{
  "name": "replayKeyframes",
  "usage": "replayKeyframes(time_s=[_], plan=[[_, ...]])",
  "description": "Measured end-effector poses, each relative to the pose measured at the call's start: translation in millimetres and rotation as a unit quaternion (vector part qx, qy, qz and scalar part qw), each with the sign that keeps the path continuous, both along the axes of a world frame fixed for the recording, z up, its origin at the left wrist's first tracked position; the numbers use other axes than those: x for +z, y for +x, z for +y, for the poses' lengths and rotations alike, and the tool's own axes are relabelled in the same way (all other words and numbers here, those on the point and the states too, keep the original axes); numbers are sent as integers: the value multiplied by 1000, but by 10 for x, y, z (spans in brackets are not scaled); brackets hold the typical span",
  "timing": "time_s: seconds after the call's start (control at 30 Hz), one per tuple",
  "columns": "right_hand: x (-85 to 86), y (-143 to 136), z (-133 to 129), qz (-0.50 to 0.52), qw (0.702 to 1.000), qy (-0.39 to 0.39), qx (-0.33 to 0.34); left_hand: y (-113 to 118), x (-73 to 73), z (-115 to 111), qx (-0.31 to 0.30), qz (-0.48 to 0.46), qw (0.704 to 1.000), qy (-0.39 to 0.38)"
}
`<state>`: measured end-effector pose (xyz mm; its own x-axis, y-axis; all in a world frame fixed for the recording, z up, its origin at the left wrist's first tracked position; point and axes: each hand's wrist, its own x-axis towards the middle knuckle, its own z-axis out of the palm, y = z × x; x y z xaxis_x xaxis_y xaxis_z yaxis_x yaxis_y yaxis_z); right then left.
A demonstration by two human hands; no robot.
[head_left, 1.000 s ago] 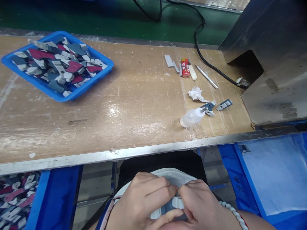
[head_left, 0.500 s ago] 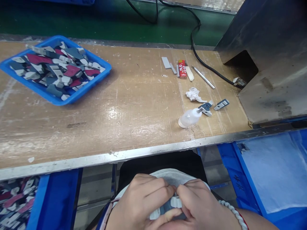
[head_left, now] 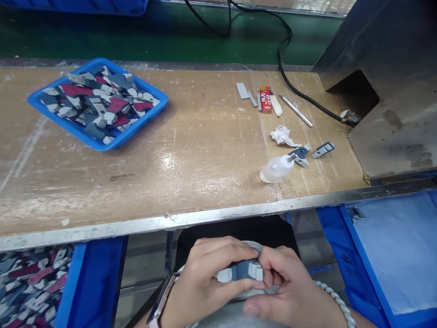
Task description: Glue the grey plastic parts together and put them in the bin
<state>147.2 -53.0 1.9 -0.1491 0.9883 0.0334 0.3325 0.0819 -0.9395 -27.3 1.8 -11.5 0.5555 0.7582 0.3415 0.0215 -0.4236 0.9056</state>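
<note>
Brown worktop (head_left: 205, 182) with a metal edge lies before me, and behind it is a green surface (head_left: 164, 43). On its left side a blue tray (head_left: 143, 124) is heaped with small parts (head_left: 116, 105), coloured grey-blue, white and dark red. Below the worktop, at my left, a blue bin (head_left: 72, 282) holds many similar pieces (head_left: 41, 275). At my right, another bin (head_left: 336, 241), also blue, contains a pale sheet (head_left: 396, 255); a small dark piece (head_left: 355, 213) shows at its corner. At upper left there is one more blue container (head_left: 85, 5), whose inside I cannot see. A translucent bottle (head_left: 276, 169) stands on the worktop near two loose parts (head_left: 322, 150); its contents are not clear to me.

My left hand (head_left: 201, 273) grasps a grey-blue and white part (head_left: 241, 271) in front of my lap, between thumb and fingers. My right hand (head_left: 293, 291) has its fingers curled at the right end of this part, with the thumb apart below; whether it pinches anything, I cannot tell.
</note>
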Motion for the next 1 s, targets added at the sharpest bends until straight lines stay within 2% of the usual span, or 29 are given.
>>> replayKeyframes(time_s=[0.1,0.2,0.33,0.4,0.5,0.57,0.63,0.8,1.0], plan=[[-147,41,-57,86,994,-70,6,30,4,-3,16,-21,1000,9],[-266,49,-84,180,975,-123,33,63,8,-15,53,-13,998,31],[-329,-13,-62,316,937,-122,81,101,-7,-50,78,3,996,45],[-368,-62,-60,361,922,-121,73,111,-23,-62,53,3,998,15],[-478,-142,-89,430,889,-148,45,109,-47,-71,-17,-26,999,-35],[-553,-187,-108,476,862,-164,55,103,-58,-72,-40,-32,997,-52],[-592,-215,-107,491,852,-164,81,103,-63,-70,-37,-19,998,-50],[-550,-191,-39,456,864,-165,138,125,-30,-68,-17,3,1000,7],[-501,-94,-7,333,918,-184,109,119,68,-100,18,47,992,119]])
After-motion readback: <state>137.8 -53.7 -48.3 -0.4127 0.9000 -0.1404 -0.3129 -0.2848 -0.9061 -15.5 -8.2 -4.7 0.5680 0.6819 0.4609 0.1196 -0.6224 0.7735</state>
